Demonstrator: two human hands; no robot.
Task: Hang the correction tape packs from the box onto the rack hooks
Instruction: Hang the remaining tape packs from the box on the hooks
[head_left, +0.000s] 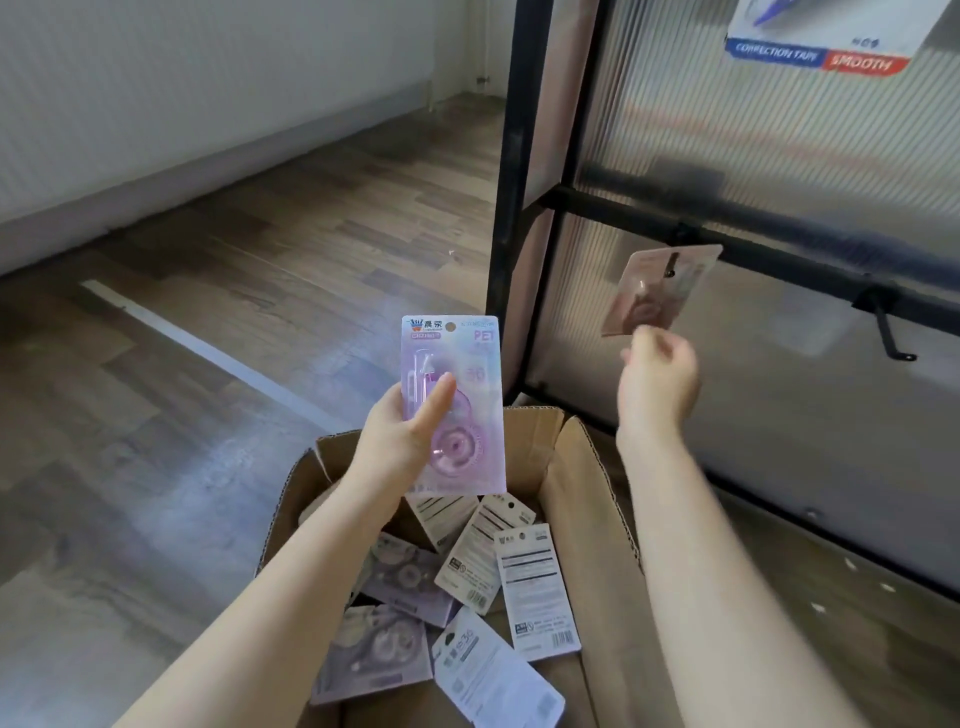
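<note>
Now my left hand (410, 431) grips a purple carded correction tape pack (453, 405) upright at centre frame; my right hand (657, 384), fingers loosely curled, hovers just below a blurred pink pack (660, 291) hanging on a black rack hook (675, 254).

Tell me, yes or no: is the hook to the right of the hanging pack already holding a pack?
No: the right hook juts out bare, while the only pink pack hangs from the neighbouring hook.
</note>
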